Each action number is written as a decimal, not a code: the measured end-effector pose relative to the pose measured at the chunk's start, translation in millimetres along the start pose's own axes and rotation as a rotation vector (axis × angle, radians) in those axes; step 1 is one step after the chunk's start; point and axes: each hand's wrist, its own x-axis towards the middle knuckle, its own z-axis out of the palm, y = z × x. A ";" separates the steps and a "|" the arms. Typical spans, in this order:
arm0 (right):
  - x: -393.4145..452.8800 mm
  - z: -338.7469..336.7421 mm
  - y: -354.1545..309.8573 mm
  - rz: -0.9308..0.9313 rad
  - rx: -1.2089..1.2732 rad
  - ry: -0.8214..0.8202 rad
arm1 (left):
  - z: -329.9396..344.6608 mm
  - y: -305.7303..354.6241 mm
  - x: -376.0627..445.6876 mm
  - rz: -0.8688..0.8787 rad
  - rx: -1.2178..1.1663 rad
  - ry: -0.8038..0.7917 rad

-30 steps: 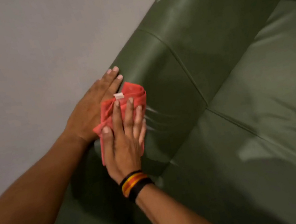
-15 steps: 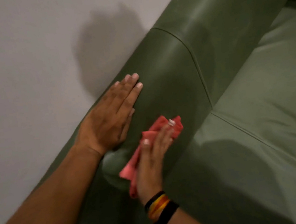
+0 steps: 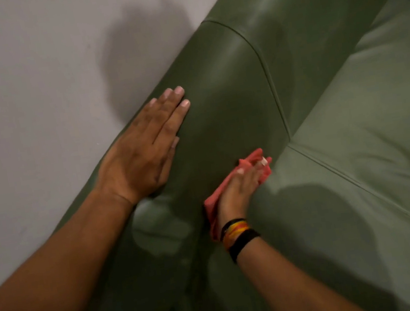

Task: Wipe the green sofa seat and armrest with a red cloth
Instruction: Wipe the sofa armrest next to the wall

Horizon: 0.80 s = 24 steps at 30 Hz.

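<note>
Your left hand (image 3: 141,148) lies flat and spread on top of the sofa (image 3: 228,85), right beside the wall (image 3: 29,88). Fingers together, palm down, it holds nothing. To its right and lower, your right hand (image 3: 241,190) presses the cloth (image 3: 250,160) against the sofa's side, just above the seat (image 3: 356,146). The cloth sticks out past your fingertips and by your wristbands (image 3: 238,235).

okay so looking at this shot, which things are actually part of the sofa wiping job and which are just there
Part of the job: red cloth, pressed on the sofa by the right hand; green sofa; left hand flat on its top.

Just there: grey wall; wristbands.
</note>
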 end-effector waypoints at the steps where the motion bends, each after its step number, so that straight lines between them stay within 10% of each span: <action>1: -32.2 6.5 -15.8 -0.114 -0.009 -0.068 | -0.3 0.6 0.3 -0.004 -0.003 -0.005; 7: -48.2 21.8 -45.8 -0.470 -0.132 -0.033 | -0.8 2.0 0.3 -0.024 0.000 -0.030; 15: -4.3 -22.3 56.3 0.117 -0.153 0.057 | -6.3 3.2 0.9 -0.027 0.010 -0.043; 24: -28.8 -121.4 85.9 0.840 0.228 -0.538 | -7.1 10.9 -1.8 -0.048 0.090 -0.049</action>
